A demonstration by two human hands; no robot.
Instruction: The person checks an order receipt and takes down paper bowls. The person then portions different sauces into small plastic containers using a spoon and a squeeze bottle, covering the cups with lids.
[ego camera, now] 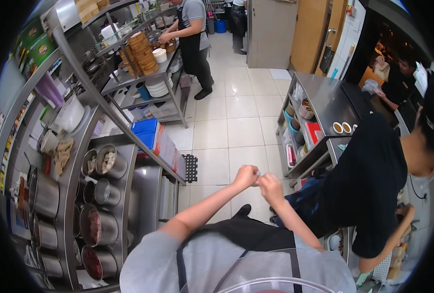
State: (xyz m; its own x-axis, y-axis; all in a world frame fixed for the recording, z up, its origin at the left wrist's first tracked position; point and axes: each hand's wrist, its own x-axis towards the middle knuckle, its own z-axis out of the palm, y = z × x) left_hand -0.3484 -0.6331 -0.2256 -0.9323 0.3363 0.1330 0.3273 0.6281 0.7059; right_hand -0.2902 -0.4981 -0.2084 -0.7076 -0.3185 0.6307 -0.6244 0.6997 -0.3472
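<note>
Both bare hands are raised close together in front of my black apron (239,234), above the tiled floor. My left hand (247,176) has its fingers curled near a small pale or shiny item, too small to name. My right hand (271,187) is beside it, fingertips bent toward the same spot. Whether one hand or both grip that item cannot be told. To the left, steel pots (111,161) on a steel shelf hold pale pieces of food, and others hold dark red contents.
A co-worker in black (363,183) stands close at my right by a steel counter (312,95) with small sauce cups (338,127). Ahead left, another co-worker (193,44) works beside stacked bamboo steamers (142,53). A blue-topped box (143,133) and a black rubber mat (191,168) lie left of the aisle.
</note>
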